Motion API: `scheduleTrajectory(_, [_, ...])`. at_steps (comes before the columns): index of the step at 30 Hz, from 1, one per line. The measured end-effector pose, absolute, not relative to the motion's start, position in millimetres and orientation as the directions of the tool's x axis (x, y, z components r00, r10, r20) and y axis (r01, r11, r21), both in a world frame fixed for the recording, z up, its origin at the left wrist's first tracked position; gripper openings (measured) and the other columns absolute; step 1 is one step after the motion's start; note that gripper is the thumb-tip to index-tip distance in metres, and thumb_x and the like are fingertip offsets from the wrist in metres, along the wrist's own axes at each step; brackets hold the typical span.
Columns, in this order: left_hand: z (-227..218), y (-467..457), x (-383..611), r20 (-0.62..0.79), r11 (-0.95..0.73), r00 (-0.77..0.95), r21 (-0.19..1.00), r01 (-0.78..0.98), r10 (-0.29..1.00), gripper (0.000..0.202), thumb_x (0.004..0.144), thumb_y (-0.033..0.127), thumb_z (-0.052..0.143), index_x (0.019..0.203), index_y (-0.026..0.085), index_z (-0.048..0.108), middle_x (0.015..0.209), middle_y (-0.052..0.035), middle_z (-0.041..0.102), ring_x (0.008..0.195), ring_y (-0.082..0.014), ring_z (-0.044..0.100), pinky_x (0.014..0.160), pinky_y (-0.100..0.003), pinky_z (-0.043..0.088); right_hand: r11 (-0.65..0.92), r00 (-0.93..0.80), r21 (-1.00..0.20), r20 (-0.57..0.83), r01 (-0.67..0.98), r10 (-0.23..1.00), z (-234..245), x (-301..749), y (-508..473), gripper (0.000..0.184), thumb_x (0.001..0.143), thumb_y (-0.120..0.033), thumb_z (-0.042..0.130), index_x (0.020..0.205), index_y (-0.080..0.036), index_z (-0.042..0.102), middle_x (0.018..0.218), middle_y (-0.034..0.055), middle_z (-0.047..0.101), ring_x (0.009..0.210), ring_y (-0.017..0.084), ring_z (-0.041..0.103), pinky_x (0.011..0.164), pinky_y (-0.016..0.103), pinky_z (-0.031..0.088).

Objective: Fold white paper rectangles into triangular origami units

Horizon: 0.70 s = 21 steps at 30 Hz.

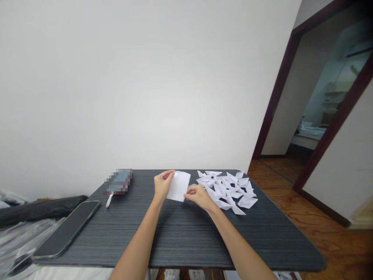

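A small white sheet of paper [178,186] is held up over the dark table, between my two hands. My left hand [163,184] pinches its upper left edge between thumb and fingers. At the lower right corner, my right hand [198,195] grips the same sheet with thumb and fingertips. Just right of that hand lies a heap of folded white paper pieces [230,189] with pointed ends, several of them overlapping. Whether the held sheet has more than one layer, I cannot tell.
The black table [186,241] stands against a white wall. On its left edge lies a dark flat phone-like slab [68,229]. Farther back are a blurred-out device [119,182] and a white stick-like object [109,200]. Plastic-wrapped stuff [26,237] sits beyond the left edge.
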<state>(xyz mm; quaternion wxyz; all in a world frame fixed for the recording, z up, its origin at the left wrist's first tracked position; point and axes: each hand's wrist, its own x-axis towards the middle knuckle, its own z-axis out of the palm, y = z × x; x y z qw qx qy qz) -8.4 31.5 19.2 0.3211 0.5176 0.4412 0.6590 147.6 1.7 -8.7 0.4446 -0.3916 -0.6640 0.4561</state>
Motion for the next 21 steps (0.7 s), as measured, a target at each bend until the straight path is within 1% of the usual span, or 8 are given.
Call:
scheduleTrajectory(3, [17,35,-12,0.401,-0.415,-0.287,0.910,0.013,0.870,0.024,0.061,0.028,0.062,0.077,0.010,0.066,0.077,-0.0083,0.067,0.073,-0.0192,0.062,0.067,-0.027,0.048,0.321,-0.290,-0.932,0.264,0.171,0.920,-13,143,0,0.006,0.061,-0.018,0.054,0.060,-0.013,0.055,0.054,0.0006,0.060,0.053,0.012,0.056,0.049,0.020,0.039])
scheduleTrajectory(6, [16,37,-14,0.391,-0.422,-0.358,0.907,-0.008,0.848,0.025,0.060,0.028,0.062,0.078,0.010,0.065,0.078,-0.0087,0.067,0.074,-0.0194,0.062,0.067,-0.027,0.048,0.308,-0.292,-0.939,0.254,0.156,0.922,-15,139,-1,0.003,0.061,-0.017,0.053,0.062,-0.015,0.052,0.054,-0.0001,0.061,0.052,0.012,0.057,0.047,0.019,0.037])
scheduleTrajectory(9, [16,37,-13,0.381,-0.421,-0.399,0.907,-0.014,0.834,0.025,0.059,0.027,0.062,0.077,0.010,0.065,0.079,-0.0089,0.067,0.074,-0.0196,0.062,0.067,-0.027,0.048,0.283,-0.305,-0.954,0.241,0.100,0.921,-15,137,-1,0.005,0.060,-0.016,0.053,0.063,-0.015,0.049,0.059,0.0018,0.064,0.060,0.015,0.061,0.051,0.020,0.040])
scheduleTrajectory(12, [16,37,-12,0.376,-0.427,-0.439,0.904,-0.020,0.816,0.025,0.060,0.027,0.061,0.077,0.009,0.065,0.079,-0.0091,0.067,0.073,-0.0196,0.062,0.066,-0.028,0.049,0.245,-0.290,-0.967,0.215,0.072,0.933,-14,140,0,0.012,0.058,-0.016,0.056,0.069,-0.015,0.051,0.062,0.0034,0.065,0.063,0.017,0.062,0.055,0.023,0.043])
scheduleTrajectory(15, [15,38,-13,0.383,-0.446,-0.489,0.895,-0.015,0.784,0.026,0.061,0.027,0.060,0.080,0.009,0.064,0.081,-0.0096,0.066,0.075,-0.0197,0.062,0.067,-0.028,0.049,0.197,-0.277,-0.980,0.178,0.042,0.944,-9,146,-2,0.023,0.057,-0.021,0.061,0.077,-0.013,0.056,0.066,0.0059,0.066,0.067,0.019,0.062,0.062,0.028,0.046])
scheduleTrajectory(17, [15,38,-14,0.383,-0.461,-0.524,0.887,-0.020,0.761,0.028,0.061,0.026,0.059,0.083,0.009,0.063,0.083,-0.0099,0.066,0.077,-0.0198,0.061,0.069,-0.029,0.049,0.160,-0.293,-0.986,0.165,-0.041,0.942,-4,149,-4,0.031,0.058,-0.027,0.063,0.085,-0.012,0.058,0.076,0.0075,0.067,0.075,0.019,0.062,0.071,0.031,0.046])
scheduleTrajectory(19, [14,38,-12,0.379,-0.466,-0.538,0.885,-0.029,0.753,0.028,0.062,0.026,0.059,0.083,0.009,0.063,0.084,-0.0100,0.066,0.077,-0.0197,0.061,0.070,-0.030,0.048,0.103,-0.326,-0.983,0.148,-0.151,0.934,0,149,-6,0.037,0.061,-0.034,0.062,0.091,-0.013,0.059,0.084,0.0072,0.066,0.082,0.018,0.060,0.079,0.033,0.044])
scheduleTrajectory(21, [13,38,-10,0.379,-0.465,-0.523,0.885,-0.036,0.763,0.027,0.062,0.026,0.059,0.082,0.009,0.063,0.084,-0.0098,0.066,0.077,-0.0195,0.061,0.071,-0.030,0.048,0.050,-0.332,-0.975,0.122,-0.216,0.935,2,146,-7,0.038,0.062,-0.040,0.061,0.088,-0.012,0.061,0.081,0.0066,0.066,0.080,0.017,0.061,0.081,0.034,0.044])
